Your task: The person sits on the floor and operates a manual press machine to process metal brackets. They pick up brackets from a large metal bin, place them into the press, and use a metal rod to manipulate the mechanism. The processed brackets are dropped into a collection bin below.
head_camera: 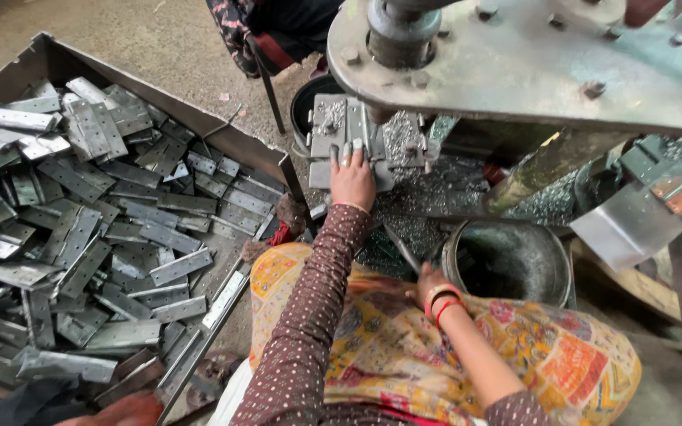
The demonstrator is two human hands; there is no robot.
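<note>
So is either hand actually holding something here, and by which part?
The left hand presses flat on a metal hinge plate under the press, fingers on its near edge. The right hand grips the lower end of a thin metal rod.

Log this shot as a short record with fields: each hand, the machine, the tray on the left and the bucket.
Left hand: fingers spread flat on a metal hinge plate lying under the press.
Right hand: low by the lap, grip on a thin rod.
Press: heavy bolted steel plate overhead.
Tray: heaped with grey hinges.
Bucket: dark, round, beside the right hand.
</note>
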